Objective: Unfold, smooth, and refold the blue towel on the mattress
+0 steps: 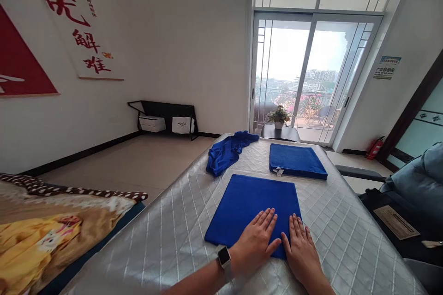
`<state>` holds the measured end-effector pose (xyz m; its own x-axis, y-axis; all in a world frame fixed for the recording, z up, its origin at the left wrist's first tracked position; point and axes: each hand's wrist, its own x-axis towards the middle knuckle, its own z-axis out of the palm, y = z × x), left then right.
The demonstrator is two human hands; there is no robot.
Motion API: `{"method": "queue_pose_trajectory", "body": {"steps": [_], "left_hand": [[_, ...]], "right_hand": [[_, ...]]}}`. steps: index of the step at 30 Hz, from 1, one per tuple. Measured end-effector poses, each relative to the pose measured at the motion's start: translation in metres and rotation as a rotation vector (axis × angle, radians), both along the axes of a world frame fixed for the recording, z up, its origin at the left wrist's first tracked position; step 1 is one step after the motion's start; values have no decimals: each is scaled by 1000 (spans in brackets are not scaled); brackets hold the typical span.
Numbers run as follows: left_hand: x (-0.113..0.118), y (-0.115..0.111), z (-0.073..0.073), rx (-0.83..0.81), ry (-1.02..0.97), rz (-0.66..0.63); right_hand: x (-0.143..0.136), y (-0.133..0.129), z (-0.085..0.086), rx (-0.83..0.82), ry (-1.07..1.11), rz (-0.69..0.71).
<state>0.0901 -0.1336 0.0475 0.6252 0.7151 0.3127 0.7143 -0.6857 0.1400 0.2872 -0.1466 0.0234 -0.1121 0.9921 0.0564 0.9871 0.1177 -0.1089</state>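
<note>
A blue cloth [254, 198], folded into a flat square, lies on the silver quilted table cover [173, 230]. My left hand [256, 237], with a watch at its wrist, rests palm down on the cloth's near part, fingers stretched out. Flat along its right edge lies my right hand [302, 246], partly on the cloth, its fingers extended. Behind it to the right sits a neat stack of folded blue cloths [297, 161] with white tags at its near side. A crumpled blue cloth [230, 152] lies at the far left of the table.
A bed with a patterned blanket [114, 212] stands to the left, with a yellow garment [38, 249] on it. A grey sofa [420, 179] and a chair are close on the right. Beyond the table, a potted plant [279, 115] stands before sliding glass doors [311, 46].
</note>
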Motion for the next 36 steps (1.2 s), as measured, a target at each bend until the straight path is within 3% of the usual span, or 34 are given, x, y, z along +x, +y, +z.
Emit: {"method": "queue_pose_trajectory", "body": {"steps": [3, 6, 11, 17, 21, 25, 36], "left_hand": [[38, -9, -1, -62, -22, -99], [45, -8, -6, -122, -34, -100], [2, -7, -13, -162, 2, 12], [-67, -17, -21, -129, 56, 274], [-98, -24, -32, -93, 71, 407], [-110, -28, -44, -42, 57, 485], [-109, -28, -55, -3, -3, 529]], "right_hand": [[4, -1, -4, -7, -44, 38], [7, 0, -7, -5, -54, 66], [6, 5, -10, 6, -43, 36], [6, 8, -16, 21, -31, 45], [7, 9, -22, 47, 1, 18], [8, 9, -22, 48, -29, 34], [10, 6, -6, -46, -88, 64]]}}
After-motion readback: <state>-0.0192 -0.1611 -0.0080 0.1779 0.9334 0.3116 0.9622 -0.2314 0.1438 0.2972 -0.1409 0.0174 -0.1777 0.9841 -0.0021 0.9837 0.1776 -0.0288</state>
